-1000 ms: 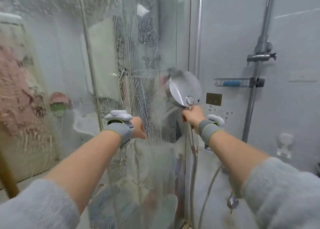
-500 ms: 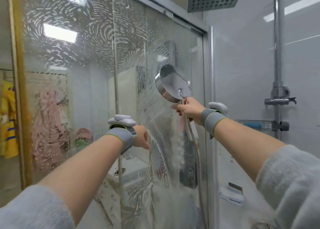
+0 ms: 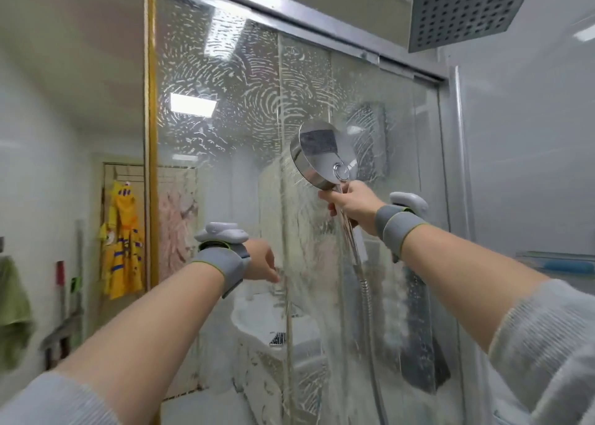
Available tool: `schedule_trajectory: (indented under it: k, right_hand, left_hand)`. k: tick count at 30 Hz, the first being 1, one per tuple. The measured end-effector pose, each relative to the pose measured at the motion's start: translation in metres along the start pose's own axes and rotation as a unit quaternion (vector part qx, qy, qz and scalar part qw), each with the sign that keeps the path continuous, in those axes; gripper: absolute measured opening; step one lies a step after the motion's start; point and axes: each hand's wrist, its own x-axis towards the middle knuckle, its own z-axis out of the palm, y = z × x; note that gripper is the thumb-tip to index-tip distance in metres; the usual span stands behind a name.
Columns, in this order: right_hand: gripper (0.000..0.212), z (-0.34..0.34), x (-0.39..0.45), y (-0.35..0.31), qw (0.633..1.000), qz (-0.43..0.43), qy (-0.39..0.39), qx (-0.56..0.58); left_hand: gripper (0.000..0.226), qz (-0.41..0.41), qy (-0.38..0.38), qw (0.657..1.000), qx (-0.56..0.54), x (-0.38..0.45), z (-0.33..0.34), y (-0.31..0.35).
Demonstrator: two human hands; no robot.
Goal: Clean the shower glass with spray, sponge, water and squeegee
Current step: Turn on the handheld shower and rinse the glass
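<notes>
The shower glass [image 3: 225,109] fills the middle of the head view, its upper part covered in white swirling soap streaks. My right hand [image 3: 351,200] grips the handle of a chrome hand shower head [image 3: 323,154], raised and turned left so that water sprays onto the glass. Water runs down the pane below the spray. The metal hose [image 3: 367,299] hangs down from that hand. My left hand [image 3: 262,265] is held out lower, at the glass edge; its fingers are hidden behind the wrist and the wet pane.
A square rain shower head [image 3: 463,9] hangs overhead at the top right. A gold door frame post [image 3: 149,167] borders the glass on the left. A white washbasin [image 3: 267,324] shows through the glass. Yellow and green towels [image 3: 124,241] hang on the far left wall.
My view has tilted upward. My right hand has lifted the shower head from mid height toward the upper glass, and the spray has risen with it. My left hand stays at the glass.
</notes>
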Motion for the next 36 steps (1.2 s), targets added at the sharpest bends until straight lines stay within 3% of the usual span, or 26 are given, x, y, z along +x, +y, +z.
schedule_trajectory:
  k: [12, 18, 23, 27, 30, 36]
  right_hand:
    - [0.023, 0.104, -0.035, 0.046, 0.979, 0.046, -0.168, -0.106]
    - [0.025, 0.119, -0.056, 0.053, 0.967, 0.023, -0.206, -0.147]
    - [0.025, 0.102, -0.057, 0.052, 0.973, 0.016, -0.176, -0.15]
    - [0.016, 0.071, -0.041, 0.041, 0.984, 0.018, -0.095, -0.148]
    - [0.027, 0.056, -0.023, 0.021, 0.99, 0.001, -0.064, -0.124]
    - [0.024, 0.035, 0.017, -0.066, 0.99, -0.061, -0.011, -0.128]
  left_hand:
    - [0.042, -0.227, 0.01, 0.974, 0.017, -0.084, 0.059, -0.123]
    - [0.041, -0.214, 0.018, 0.977, 0.008, -0.087, 0.074, -0.113]
    - [0.039, -0.175, 0.011, 0.985, 0.01, -0.075, 0.074, -0.089]
    - [0.035, -0.144, 0.029, 0.989, 0.005, -0.06, 0.05, -0.067]
    - [0.032, -0.13, 0.048, 0.99, -0.013, -0.051, 0.025, -0.06]
    - [0.033, -0.121, 0.146, 0.982, 0.012, -0.052, -0.058, -0.076]
